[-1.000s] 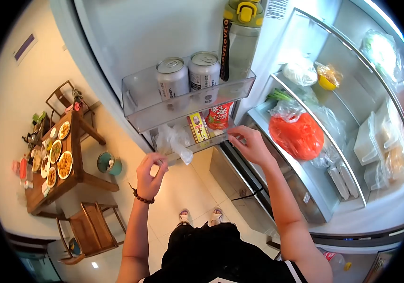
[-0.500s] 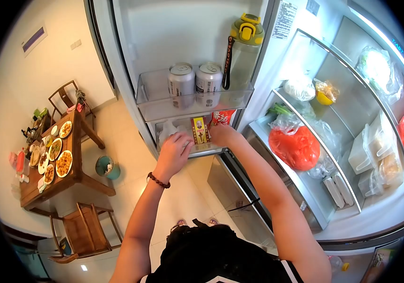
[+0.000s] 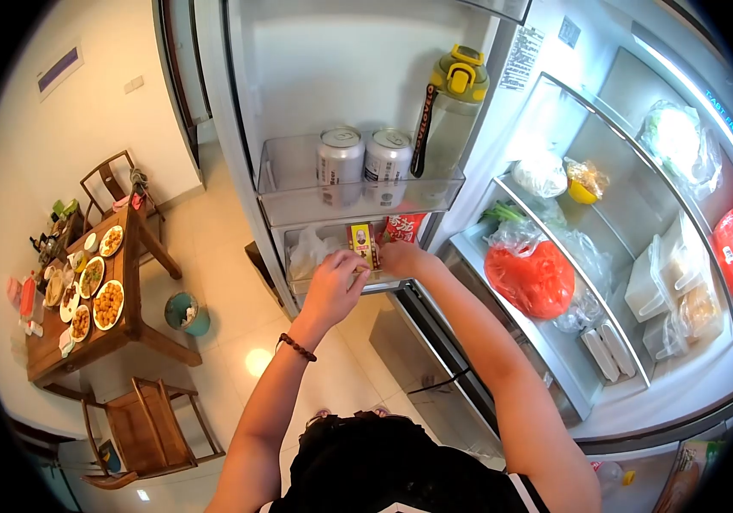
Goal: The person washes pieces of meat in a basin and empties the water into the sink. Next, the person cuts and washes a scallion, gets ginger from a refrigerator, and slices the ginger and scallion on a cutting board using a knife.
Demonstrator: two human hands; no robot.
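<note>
**Both hands at the lower door shelf of the open fridge**

Now your left hand (image 3: 332, 289) reaches into the lower door shelf (image 3: 332, 286), its fingers curled at the base of the small yellow carton (image 3: 362, 245); whether they actually pinch the carton cannot be told, since the back of the hand hides the fingertips. Your right hand (image 3: 401, 258) meets it from the other side, closed loosely against the carton's right edge, just below the red packet (image 3: 401, 227); its grip is likewise hidden. The carton stands upright in that shelf, between a crumpled clear plastic bag (image 3: 305, 254) on its left and the red packet on its right. A beaded bracelet (image 3: 296, 346) circles your left wrist.

Directly above, the upper door shelf (image 3: 289, 184) carries two silver cans (image 3: 362, 164) side by side and a tall bottle with a yellow-green lid (image 3: 448, 120) at its right end. To your right, the fridge's main compartment shows a red bag (image 3: 529, 278) on the lower shelf, bagged food above it, and clear boxes (image 3: 666, 278) farther right. Well apart to your left, a wooden table (image 3: 127, 329) bears several plates of food, with a wooden chair (image 3: 157, 419) beside it and a teal bin (image 3: 185, 312) on the floor.
</note>
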